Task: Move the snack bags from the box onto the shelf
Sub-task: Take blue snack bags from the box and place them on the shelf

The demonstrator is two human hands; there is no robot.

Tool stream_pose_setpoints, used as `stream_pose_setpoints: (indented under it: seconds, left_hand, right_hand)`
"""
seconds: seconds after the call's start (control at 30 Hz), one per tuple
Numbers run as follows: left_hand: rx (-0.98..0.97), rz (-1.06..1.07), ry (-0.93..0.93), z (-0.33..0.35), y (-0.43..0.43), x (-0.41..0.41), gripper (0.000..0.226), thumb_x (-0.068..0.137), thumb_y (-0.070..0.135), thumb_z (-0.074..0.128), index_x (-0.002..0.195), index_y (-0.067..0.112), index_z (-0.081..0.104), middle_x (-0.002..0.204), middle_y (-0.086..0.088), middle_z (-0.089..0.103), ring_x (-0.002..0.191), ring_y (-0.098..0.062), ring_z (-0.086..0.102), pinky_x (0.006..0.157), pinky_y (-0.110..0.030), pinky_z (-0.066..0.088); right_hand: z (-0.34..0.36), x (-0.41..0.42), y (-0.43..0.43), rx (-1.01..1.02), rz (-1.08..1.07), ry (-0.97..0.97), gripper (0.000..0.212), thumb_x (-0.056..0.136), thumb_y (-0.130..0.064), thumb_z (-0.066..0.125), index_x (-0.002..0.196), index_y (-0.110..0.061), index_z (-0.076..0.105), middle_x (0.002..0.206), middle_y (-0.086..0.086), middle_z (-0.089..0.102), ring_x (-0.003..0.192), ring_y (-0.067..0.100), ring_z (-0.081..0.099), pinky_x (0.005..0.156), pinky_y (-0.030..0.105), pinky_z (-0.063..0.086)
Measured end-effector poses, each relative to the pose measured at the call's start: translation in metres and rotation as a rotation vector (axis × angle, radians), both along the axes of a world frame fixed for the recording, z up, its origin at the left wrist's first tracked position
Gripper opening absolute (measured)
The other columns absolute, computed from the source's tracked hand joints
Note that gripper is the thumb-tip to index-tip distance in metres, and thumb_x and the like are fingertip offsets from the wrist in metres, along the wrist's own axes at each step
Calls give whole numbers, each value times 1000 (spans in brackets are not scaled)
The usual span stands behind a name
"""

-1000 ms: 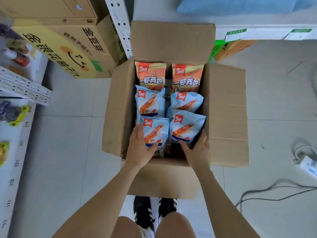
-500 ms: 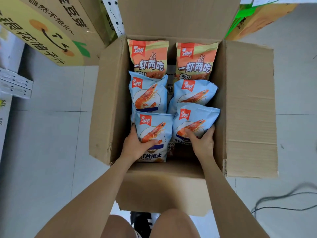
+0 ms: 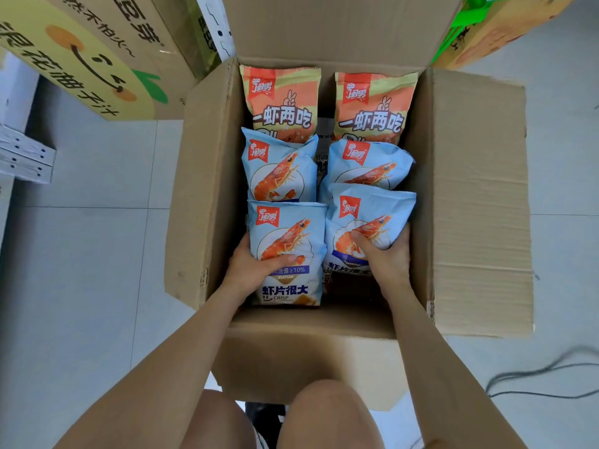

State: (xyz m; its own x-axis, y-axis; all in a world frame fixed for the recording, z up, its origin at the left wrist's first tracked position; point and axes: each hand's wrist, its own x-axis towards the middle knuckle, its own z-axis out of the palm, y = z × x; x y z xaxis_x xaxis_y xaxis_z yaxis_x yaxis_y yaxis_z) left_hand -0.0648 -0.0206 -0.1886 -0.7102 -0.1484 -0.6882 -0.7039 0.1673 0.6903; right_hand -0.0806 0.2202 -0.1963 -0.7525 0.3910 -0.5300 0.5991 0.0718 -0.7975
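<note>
An open cardboard box stands on the floor below me, holding several snack bags in two columns. My left hand grips the nearest left blue shrimp-crisp bag, thumb across its front. My right hand grips the nearest right blue bag, thumb on the shrimp picture. Behind them stand two more blue bags, and two orange bags at the far end. The near end of the box behind my hands is dark and partly hidden.
A yellow printed carton stands at the upper left, beside a white perforated shelf post. White shelf rails jut in at the left. A green-orange carton sits at the upper right. Black cables lie on the tiled floor at right.
The view has closed in on the box. Both hands have wrapped around the two nearest blue bags, thumbs now on the fronts, and the left bag stands higher, showing its lower print.
</note>
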Motion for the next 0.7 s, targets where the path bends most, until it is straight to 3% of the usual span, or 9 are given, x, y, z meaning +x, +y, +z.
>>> stream_pose_setpoints:
  seconds: [0.1, 0.23, 0.43, 0.53, 0.7]
  left_hand:
    - [-1, 16, 17, 13, -1, 1, 73, 58, 30, 93, 121, 28, 57, 109, 7, 72, 94, -10, 71, 78, -33, 61]
    - [-6, 44, 43, 42, -3, 4, 76, 53, 35, 95, 119, 29, 58, 107, 9, 72, 93, -8, 71, 77, -33, 60]
    - [-5, 39, 67, 113, -4, 8, 71, 54, 38, 95, 115, 26, 61, 101, 8, 74, 86, -10, 73, 69, -30, 61]
    - [-1, 22, 95, 162, -6, 8, 62, 61, 32, 92, 114, 25, 62, 97, 9, 74, 80, -7, 73, 62, -23, 59]
    - [6, 40, 122, 242, -13, 11, 68, 59, 36, 93, 117, 23, 60, 102, 5, 74, 83, -12, 74, 71, -38, 62]
  right_hand:
    - [16, 2, -1, 35, 15, 19, 68, 68, -28, 87, 123, -31, 46, 104, -19, 63, 96, 0, 64, 82, 28, 57]
    - [48, 3, -2, 95, 43, 60, 66, 68, -29, 87, 121, -26, 47, 104, -14, 64, 94, -2, 63, 68, 9, 49]
    - [122, 9, -1, 148, 71, 102, 65, 65, -32, 88, 117, -28, 49, 103, -16, 65, 96, 2, 65, 79, 22, 51]
    - [174, 13, 0, 170, 83, 115, 61, 68, -28, 87, 115, -27, 49, 98, -18, 64, 89, -5, 63, 74, 18, 50]
    - [261, 15, 0, 222, 83, 122, 61, 65, -32, 88, 114, -23, 52, 93, -18, 66, 86, -2, 65, 76, 26, 54]
